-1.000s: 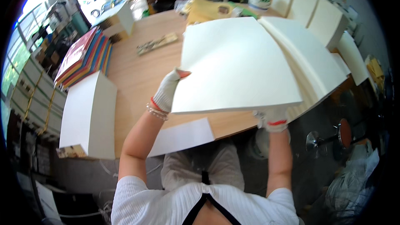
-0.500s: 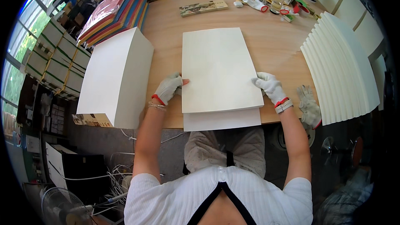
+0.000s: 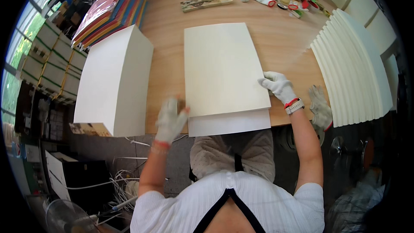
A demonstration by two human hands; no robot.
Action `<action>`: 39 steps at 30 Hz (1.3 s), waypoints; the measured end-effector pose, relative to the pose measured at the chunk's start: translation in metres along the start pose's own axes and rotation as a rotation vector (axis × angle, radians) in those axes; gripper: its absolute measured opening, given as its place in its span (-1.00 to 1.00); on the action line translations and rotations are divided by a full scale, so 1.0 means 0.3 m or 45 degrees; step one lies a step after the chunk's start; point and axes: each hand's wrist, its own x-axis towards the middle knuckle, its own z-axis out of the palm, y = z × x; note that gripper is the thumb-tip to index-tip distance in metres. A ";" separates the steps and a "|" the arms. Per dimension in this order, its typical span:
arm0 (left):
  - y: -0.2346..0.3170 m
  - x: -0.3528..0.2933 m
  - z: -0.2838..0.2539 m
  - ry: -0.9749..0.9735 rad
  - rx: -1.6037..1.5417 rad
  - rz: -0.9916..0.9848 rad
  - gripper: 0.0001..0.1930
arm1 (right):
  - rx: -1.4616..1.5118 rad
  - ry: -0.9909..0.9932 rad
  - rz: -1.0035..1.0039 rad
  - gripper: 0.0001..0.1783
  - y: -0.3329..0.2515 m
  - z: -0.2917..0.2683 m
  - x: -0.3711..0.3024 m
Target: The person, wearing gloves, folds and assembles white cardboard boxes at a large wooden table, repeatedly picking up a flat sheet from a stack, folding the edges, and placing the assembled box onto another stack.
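A flat white rectangular block (image 3: pixel 224 67), like a thin stack of board or paper, lies at the middle of the table. From under its near edge a white sheet (image 3: pixel 228 123) sticks out over the table's front. My right hand (image 3: pixel 278 86), in a white glove, grips the block's right edge, its fingertips partly hidden there. Left of the block, near its lower corner, my left hand (image 3: pixel 171 118) is off the block with thumb and fingers apart. Motion blurs this gloved hand, whose thumb tip and a fingertip look bare.
A tall white stack (image 3: pixel 110 80) stands at left, with colourful wrapped packs (image 3: pixel 108 15) behind it. At right are several ridged white blocks (image 3: pixel 351 69) and a loose glove (image 3: pixel 320 105). A printed strip-shaped box (image 3: pixel 207 3) and tape rolls (image 3: pixel 290 0) lie at the back.
My left hand has let go of the block's left edge and moved down toward me. My right hand stays at the right edge. The whole view has shifted slightly.
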 end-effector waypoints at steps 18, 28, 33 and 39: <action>-0.057 -0.164 0.115 0.134 -0.084 0.204 -0.32 | -0.442 0.075 -0.159 -0.60 0.031 -0.001 0.027; -0.031 -0.096 0.062 0.098 0.089 0.534 -0.16 | -0.856 0.291 -0.577 -0.65 -0.052 0.029 -0.078; 0.168 -0.062 -0.049 -0.293 0.604 0.809 0.00 | -0.804 -0.072 -0.658 -0.65 -0.072 0.073 -0.200; 0.209 -0.078 -0.051 -0.416 0.678 0.827 0.06 | -0.597 -0.191 -0.767 -0.54 0.020 0.025 -0.172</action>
